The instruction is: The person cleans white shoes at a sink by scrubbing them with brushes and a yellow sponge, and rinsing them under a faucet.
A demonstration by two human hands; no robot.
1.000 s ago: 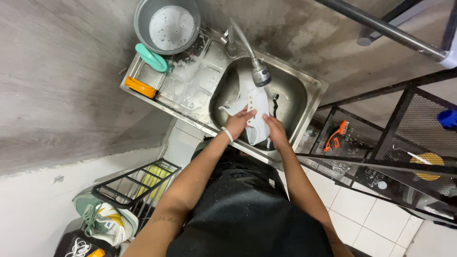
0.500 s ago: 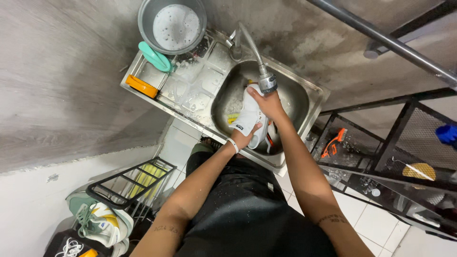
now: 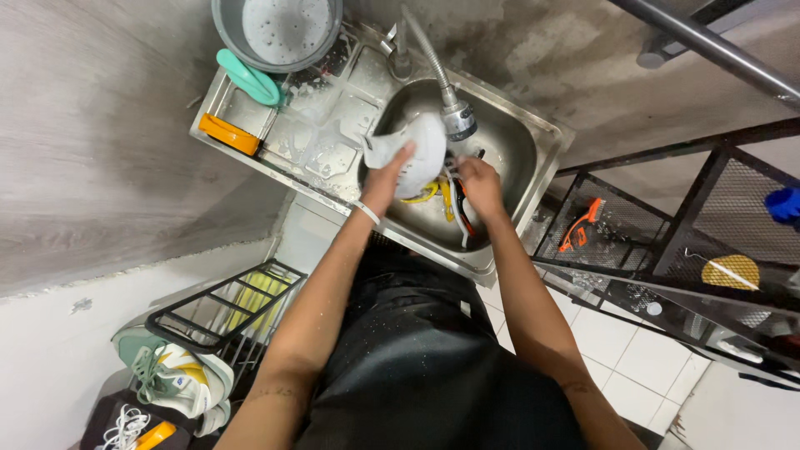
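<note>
My left hand (image 3: 390, 175) grips a white shoe (image 3: 421, 143) and holds it up over the steel sink basin (image 3: 517, 154), just beside the flexible faucet's spray head (image 3: 458, 121). My right hand (image 3: 479, 185) hovers over the basin to the right of the shoe, fingers curled; I cannot see whether it holds anything. Below both hands, yellow and black-and-orange pieces (image 3: 446, 204) lie in the basin. My dark apron fills the lower middle.
A grey bucket of sudsy water (image 3: 279, 25), a teal brush (image 3: 248, 77) and an orange item (image 3: 228, 133) sit on the wet drainboard. A black metal shelf (image 3: 667, 242) with an orange brush (image 3: 579, 225) stands at right. Sneakers (image 3: 175, 375) lie by a wire rack (image 3: 225, 304) at left.
The shoe was lifted from the sink's near rim up to the spray head. My right hand then came off it and dropped lower to the right.
</note>
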